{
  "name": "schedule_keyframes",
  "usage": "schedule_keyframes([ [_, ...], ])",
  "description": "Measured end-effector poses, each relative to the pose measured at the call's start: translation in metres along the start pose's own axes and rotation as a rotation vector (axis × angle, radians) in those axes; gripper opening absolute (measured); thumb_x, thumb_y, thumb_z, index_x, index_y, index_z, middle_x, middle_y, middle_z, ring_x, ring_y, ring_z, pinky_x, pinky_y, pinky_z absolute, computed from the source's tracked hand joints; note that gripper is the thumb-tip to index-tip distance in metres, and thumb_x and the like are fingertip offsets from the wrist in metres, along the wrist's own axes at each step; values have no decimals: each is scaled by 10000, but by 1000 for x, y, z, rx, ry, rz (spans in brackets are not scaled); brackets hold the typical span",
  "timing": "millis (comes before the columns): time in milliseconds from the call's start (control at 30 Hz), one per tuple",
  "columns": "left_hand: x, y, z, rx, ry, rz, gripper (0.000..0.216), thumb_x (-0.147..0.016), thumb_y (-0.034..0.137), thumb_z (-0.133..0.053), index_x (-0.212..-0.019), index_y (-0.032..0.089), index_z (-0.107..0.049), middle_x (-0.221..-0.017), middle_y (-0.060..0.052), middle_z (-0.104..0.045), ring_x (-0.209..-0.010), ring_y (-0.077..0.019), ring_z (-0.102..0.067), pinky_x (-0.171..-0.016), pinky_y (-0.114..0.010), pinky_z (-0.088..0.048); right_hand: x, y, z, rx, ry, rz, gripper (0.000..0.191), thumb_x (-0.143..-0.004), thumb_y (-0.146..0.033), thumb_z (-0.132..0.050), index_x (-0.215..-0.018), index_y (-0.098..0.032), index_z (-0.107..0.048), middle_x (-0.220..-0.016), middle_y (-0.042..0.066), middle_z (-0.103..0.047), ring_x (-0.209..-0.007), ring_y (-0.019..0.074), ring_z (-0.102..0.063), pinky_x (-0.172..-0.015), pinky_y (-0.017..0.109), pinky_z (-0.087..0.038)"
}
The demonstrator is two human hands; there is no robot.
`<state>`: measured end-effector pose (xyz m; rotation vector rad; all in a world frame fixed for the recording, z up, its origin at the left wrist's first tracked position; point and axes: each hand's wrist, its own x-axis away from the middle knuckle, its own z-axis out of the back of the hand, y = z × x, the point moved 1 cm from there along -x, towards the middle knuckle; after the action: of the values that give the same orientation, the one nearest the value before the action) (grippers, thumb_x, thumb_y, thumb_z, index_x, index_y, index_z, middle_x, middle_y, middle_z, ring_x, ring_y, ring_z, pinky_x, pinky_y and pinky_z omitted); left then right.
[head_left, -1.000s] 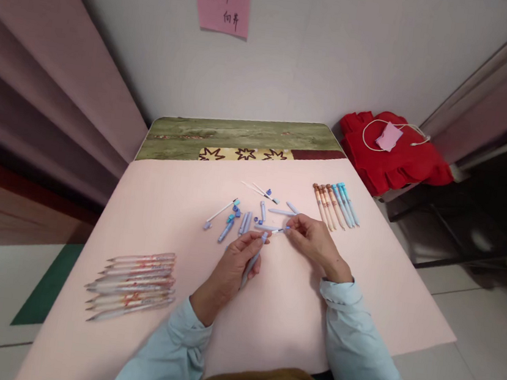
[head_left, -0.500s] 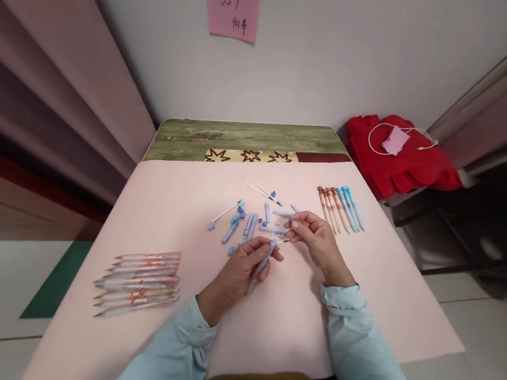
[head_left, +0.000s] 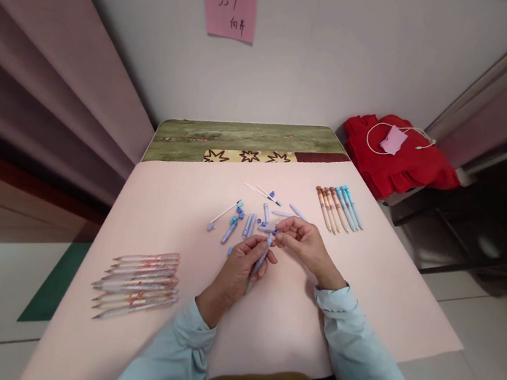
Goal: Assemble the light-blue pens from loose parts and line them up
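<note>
Right fingers (head_left: 288, 241) now nearer pen barrel (head_left: 258, 264)

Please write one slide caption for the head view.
Left hand holding a lilac pen barrel, right hand pinching a small blue part.

The single view looks from the person's head, above the worktop's (head_left: 172, 211) near edge, facing forward and down. It is near enough to centre on the left hand (head_left: 240, 267) and right hand (head_left: 306, 246), yet wide enough for both far corners and the wall (head_left: 343, 59) beyond.
</note>
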<state>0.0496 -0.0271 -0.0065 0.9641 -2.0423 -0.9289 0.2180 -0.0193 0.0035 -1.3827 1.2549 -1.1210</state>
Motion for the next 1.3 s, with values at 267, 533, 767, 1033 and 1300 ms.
schedule_keyframes([
  [267,1,2,-2,-28,8,-2,296,-854,426,-668,-968,152,-656,-719,-11,-656,-397,-26,-417,-360,-174,-238,3,-4,4,107,-43,64,280,-853,-411,-679,-1039,-207,-728,-809,32,-726,-759,164,-687,-764,334,-550],
  [533,1,1,-1,-45,-1,10,296,-854,426,-670,-964,151,-655,-707,-11,-654,-394,-28,-421,-361,-172,-246,4,-1,4,99,-94,37,279,-828,-423,-715,-1032,-234,-722,-891,29,-732,-820,191,-693,-799,380,-558],
  [767,2,2,-2,-28,4,23,319,-831,438,-689,-966,152,-647,-692,-17,-661,-385,-33,-421,-355,-178,-223,6,-1,2,68,-141,-23,288,-798,-433,-741,-1003,-231,-722,-815,17,-711,-779,175,-662,-755,346,-535],
  [1033,3,2,0,10,-48,22,280,-833,403,-679,-943,148,-647,-678,-22,-663,-365,-43,-432,-343,-192,-203,9,-10,-7,16,-251,-68,318,-818,-488,-707,-951,-205,-651,-673,-10,-661,-641,163,-655,-694,331,-526],
  [1300,4,3,0,15,-24,-15,344,-839,471,-645,-810,130,-668,-659,-40,-661,-371,-42,-433,-359,-192,-239,9,-12,-1,113,-159,-10,345,-768,-456,-755,-1036,-243,-713,-788,5,-693,-682,163,-639,-696,336,-522],
])
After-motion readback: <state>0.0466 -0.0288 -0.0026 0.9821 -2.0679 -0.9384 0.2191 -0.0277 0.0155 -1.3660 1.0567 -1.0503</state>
